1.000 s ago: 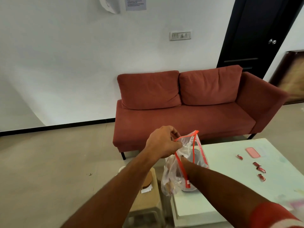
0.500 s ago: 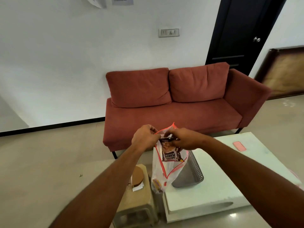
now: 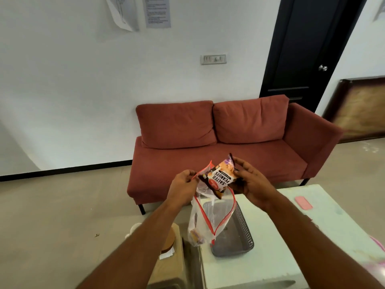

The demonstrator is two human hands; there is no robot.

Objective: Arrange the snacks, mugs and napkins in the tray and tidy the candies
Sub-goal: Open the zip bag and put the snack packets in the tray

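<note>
My left hand (image 3: 183, 187) pinches the red zip rim of a clear plastic bag (image 3: 205, 224) that hangs open above the table's left end. My right hand (image 3: 251, 183) grips a salted peanuts packet (image 3: 218, 177) by its upper right edge, held just above the bag's mouth. More snacks lie at the bottom of the bag. Below and behind the bag a grey perforated tray (image 3: 242, 228) rests on the white table (image 3: 270, 257).
A pink flat object (image 3: 303, 202) lies on the table's far right. A beige stool (image 3: 168, 259) with a round wooden item and paper stands left of the table. A red sofa (image 3: 229, 147) is behind, a black door (image 3: 308, 49) beyond it.
My right hand went into the bag, then came up and out with the peanuts packet. The view tilted up and shifted left, so the candies on the table left the frame.
</note>
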